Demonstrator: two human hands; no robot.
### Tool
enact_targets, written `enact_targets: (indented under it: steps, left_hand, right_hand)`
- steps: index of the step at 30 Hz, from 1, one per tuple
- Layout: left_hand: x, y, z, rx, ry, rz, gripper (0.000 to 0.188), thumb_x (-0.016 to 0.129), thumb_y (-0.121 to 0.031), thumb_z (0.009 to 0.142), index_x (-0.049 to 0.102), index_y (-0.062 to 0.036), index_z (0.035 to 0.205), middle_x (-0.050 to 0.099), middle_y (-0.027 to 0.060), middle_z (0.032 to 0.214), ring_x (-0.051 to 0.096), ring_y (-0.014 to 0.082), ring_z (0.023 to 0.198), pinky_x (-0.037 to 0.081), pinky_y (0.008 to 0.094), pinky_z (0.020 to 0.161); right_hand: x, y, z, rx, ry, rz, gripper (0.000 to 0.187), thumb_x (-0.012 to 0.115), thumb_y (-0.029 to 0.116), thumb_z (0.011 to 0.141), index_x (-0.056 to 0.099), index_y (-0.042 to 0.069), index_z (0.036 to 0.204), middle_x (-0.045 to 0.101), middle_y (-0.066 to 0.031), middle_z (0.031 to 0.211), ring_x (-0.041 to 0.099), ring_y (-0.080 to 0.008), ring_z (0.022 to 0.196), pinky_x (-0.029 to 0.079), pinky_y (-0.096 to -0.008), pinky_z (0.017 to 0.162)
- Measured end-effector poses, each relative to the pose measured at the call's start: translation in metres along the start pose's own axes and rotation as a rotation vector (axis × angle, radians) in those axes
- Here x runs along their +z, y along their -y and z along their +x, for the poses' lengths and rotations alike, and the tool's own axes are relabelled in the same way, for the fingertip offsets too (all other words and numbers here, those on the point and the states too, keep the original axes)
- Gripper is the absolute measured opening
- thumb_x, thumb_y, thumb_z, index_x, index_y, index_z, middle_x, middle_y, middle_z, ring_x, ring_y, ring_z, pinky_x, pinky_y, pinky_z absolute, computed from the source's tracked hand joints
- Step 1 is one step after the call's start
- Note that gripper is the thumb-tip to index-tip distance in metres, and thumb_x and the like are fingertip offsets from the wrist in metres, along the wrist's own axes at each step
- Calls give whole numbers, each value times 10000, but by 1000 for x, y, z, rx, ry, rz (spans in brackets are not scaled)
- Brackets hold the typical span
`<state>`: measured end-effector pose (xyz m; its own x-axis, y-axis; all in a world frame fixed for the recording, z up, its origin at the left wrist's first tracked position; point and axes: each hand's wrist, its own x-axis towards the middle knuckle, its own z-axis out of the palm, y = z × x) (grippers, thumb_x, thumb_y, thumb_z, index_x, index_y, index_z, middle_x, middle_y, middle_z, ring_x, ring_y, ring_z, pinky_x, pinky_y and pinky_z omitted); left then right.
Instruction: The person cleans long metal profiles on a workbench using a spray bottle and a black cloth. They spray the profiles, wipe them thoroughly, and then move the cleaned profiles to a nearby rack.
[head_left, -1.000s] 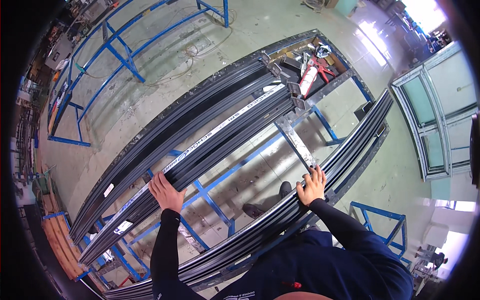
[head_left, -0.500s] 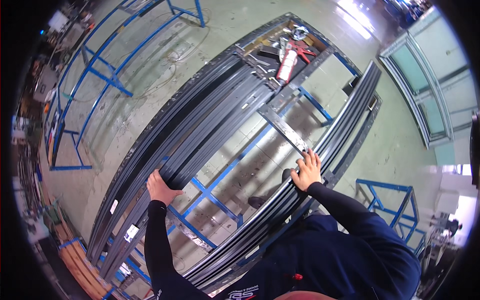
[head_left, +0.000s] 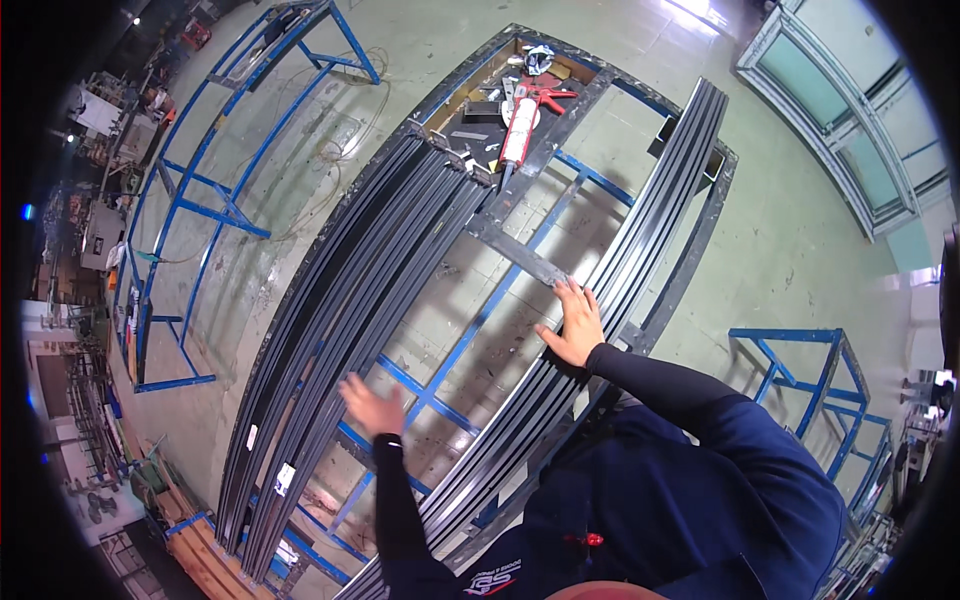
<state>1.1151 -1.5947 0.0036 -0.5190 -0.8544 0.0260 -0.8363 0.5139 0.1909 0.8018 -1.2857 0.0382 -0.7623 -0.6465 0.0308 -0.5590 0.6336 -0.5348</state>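
Long dark grey metal profiles (head_left: 352, 300) lie side by side along the left of a black-edged work table (head_left: 690, 285). My left hand (head_left: 373, 405), blurred, is just off their inner edge, fingers apart and holding nothing. A second bundle of profiles (head_left: 655, 200), with shiny silver faces, runs along the side nearest my body. My right hand (head_left: 575, 325) rests with spread fingers at the inner edge of that bundle, by a crossbar (head_left: 515, 252) of the table. White labels stick to the left profiles near their lower end.
At the table's far end a tray (head_left: 575, 62) holds a red caulking gun (head_left: 519, 125) with a white cartridge, and loose tools. Blue metal stands (head_left: 235, 218) (head_left: 790, 336) are on the floor to left and right. Framed glazed panels (head_left: 830, 85) lean at the upper right.
My left hand has let go of the left profiles and moved right. Those profiles now lie closer together. My right hand has shifted toward the inner edge of its bundle. The view has turned slightly.
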Motion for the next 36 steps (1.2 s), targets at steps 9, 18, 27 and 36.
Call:
enact_targets:
  steps: [9, 18, 27, 36]
  left_hand:
    - [53, -233, -116, -293, -163, -317, 522, 677, -413, 929, 605, 0, 1239, 469, 265, 1468, 438, 440, 1359, 350, 532, 1123]
    - [47, -256, -107, -412, -140, -181, 262, 676, -298, 940, 667, -39, 975, 633, 217, 1289, 588, 402, 1192, 460, 474, 1014]
    - [54, -269, -113, -592, -61, -103, 259, 711, -274, 905, 692, -50, 1036, 675, 193, 1202, 623, 372, 1156, 500, 462, 980]
    - [36, -277, -114, -652, -86, -158, 354, 670, -396, 896, 680, -45, 941, 692, 147, 985, 666, 356, 971, 531, 448, 861]
  right_hand:
    - [-4, -15, 318, 30, -83, 727, 954, 530, 614, 971, 259, -107, 1534, 365, -338, 1545, 389, -398, 1446, 300, -409, 1189]
    - [54, -11, 390, -5, 415, 868, 739, 266, 593, 1056, 545, -4, 1392, 551, -265, 1414, 478, -389, 1371, 328, -395, 1159]
    - [139, -73, 533, -354, 405, -493, 253, 647, 275, 823, 778, 68, 890, 753, -181, 973, 742, -327, 895, 593, -490, 767]
    - [175, -101, 561, 52, 300, -292, 492, 600, 383, 872, 675, 107, 1272, 672, -213, 1270, 635, -404, 1194, 496, -495, 1017]
